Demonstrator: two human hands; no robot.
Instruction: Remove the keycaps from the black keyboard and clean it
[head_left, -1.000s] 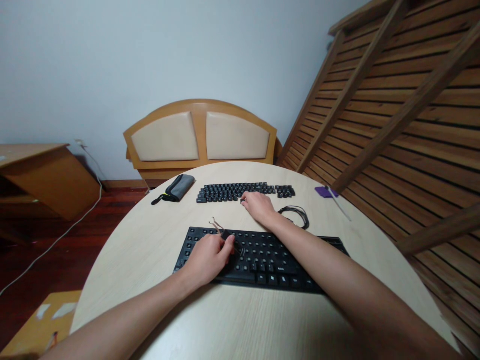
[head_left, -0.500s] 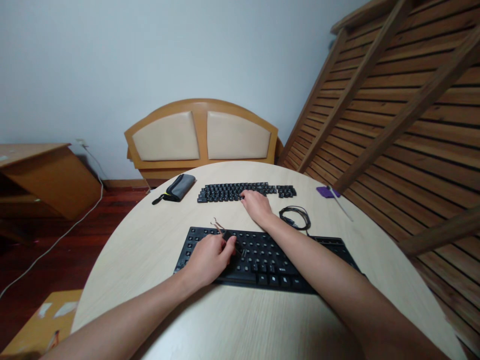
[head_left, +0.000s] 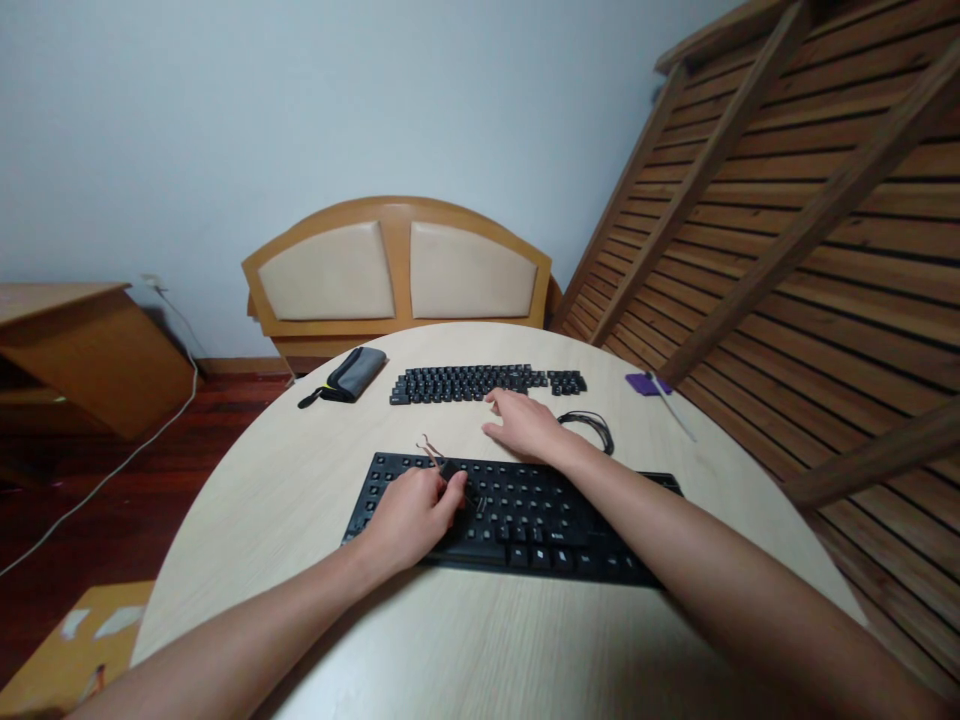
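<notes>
My left hand (head_left: 414,512) is closed around a keycap puller (head_left: 448,467) with a black handle. The puller's two bent wire prongs point up and away. Under that hand lies a black keyboard (head_left: 517,505) with most of its keycaps off; a few caps remain along its near edge. My right hand (head_left: 523,425) hovers over the table between the keyboard and a laid-out block of loose black keycaps (head_left: 465,383). Its thumb and fingers are apart, and nothing shows between them.
A coiled black cable (head_left: 592,425) lies behind my right forearm. At the far left of the round table (head_left: 285,500) sits a folded grey cloth (head_left: 358,374). On the right, a thin light stick (head_left: 676,410) rests across a purple cloth (head_left: 641,384). Wooden slats (head_left: 765,250) lean beyond.
My right hand has drawn back from the loose keycaps toward the keyboard, and its fingers have come apart. My left hand keeps its grip on the keycap puller.
</notes>
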